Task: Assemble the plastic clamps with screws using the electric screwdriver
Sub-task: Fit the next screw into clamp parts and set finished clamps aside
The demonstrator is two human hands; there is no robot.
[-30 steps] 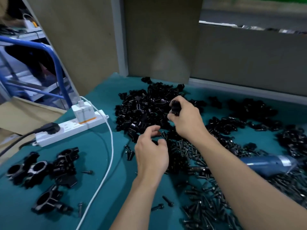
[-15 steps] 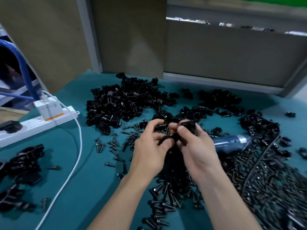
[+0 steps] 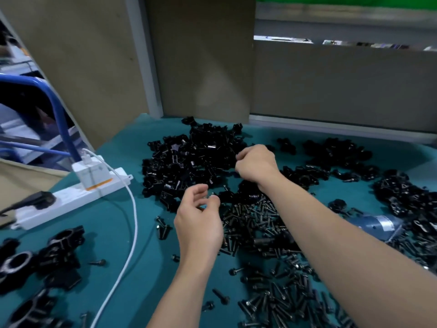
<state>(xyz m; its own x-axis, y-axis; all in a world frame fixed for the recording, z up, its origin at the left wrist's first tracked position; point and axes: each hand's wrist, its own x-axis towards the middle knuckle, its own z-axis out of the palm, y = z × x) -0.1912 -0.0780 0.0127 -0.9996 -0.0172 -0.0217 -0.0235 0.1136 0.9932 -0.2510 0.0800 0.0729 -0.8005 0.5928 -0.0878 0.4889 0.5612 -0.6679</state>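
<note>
teal tabletop (image 3: 108, 242): done clamps (image 3: 61, 247) far left. left grip (image 3: 198, 221), joined w/ the right 0.5 s ago, now hovers apart, fingers loosely curled, contents unclear. right grip (image 3: 256, 164) is back in the clamp pile (image 3: 189, 159), curled, hold unclear. screwdriver (image 3: 378, 224) idle at right; prob. fetching another part.

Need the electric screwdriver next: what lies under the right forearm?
Black screws spread beneath the right forearm, and the blue-grey end of the electric screwdriver pokes out on its far side. The forearm covers the rest of the tool.
</note>
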